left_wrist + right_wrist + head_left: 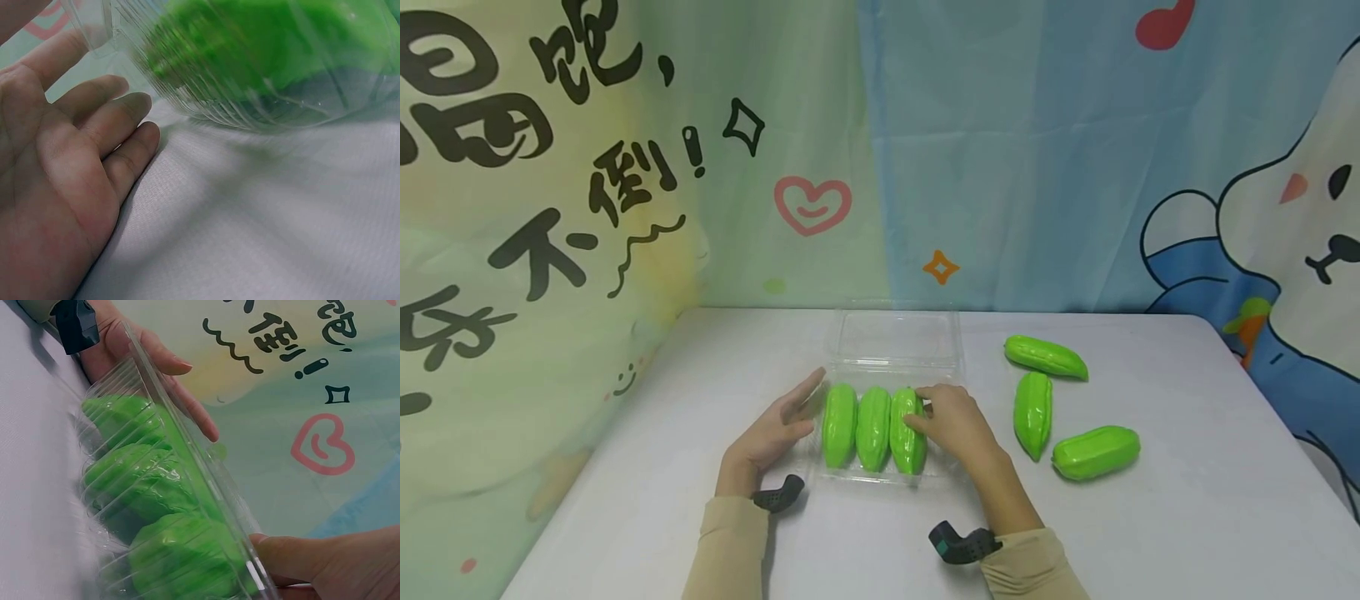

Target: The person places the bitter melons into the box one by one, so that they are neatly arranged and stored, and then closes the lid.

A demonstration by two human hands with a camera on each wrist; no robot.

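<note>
A clear plastic box (880, 478) lies on the table with its lid (898, 337) folded back. Inside, three glossy, long green vegetables stand side by side: a left one (839, 427), a middle one (873, 429) and a right one (907, 450). My right hand (958, 423) holds the right vegetable near its far end, with thumb and fingertips on it. Beside the box's left wall my left hand (775, 429) is spread, its thumb apart from the fingers. In the left wrist view the left palm (56, 175) is bare and the straight fingers reach alongside the ribbed wall.
To the right of the box three more green vegetables lie loose: one at the back (1047, 357), one in the middle (1033, 414) and one in front (1096, 452). A printed curtain (962, 167) hangs behind the white table (865, 550).
</note>
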